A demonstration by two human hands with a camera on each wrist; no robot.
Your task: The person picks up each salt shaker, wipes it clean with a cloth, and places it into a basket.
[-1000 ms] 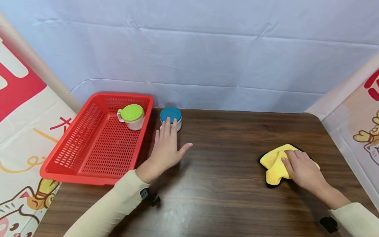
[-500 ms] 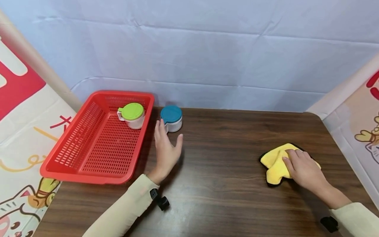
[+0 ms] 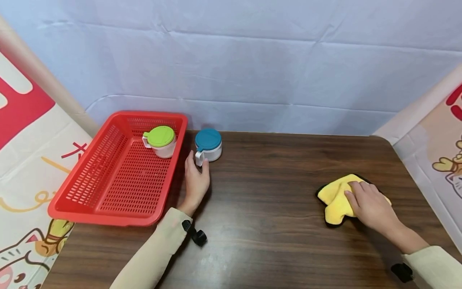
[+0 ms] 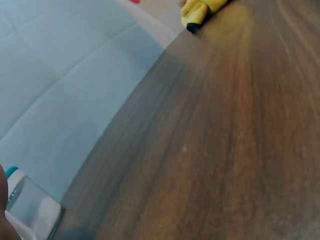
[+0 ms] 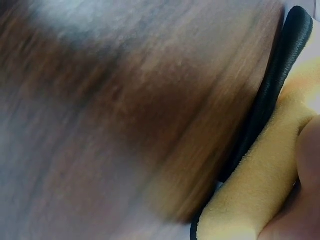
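Three sides of the glossy, wood-grained desk (image 3: 274, 237) are walled by sheets: a creased pale sheet (image 3: 252, 72) behind, and printed sheets (image 3: 444, 160) with cartoon figures at left and right. Near the back edge, just right of the red basket (image 3: 102, 219) holding a green-lidded jar (image 3: 161, 140), stands the blue-lidded jar (image 3: 209, 144), its white handle (image 3: 199, 157) between thumb and fingers of the left grip (image 3: 196, 184), which is loosely parted; contact is hard to tell. Well apart, the right grip (image 3: 372, 208) clutches a yellow cloth (image 3: 337, 202) with black edging, bunched on the desk.
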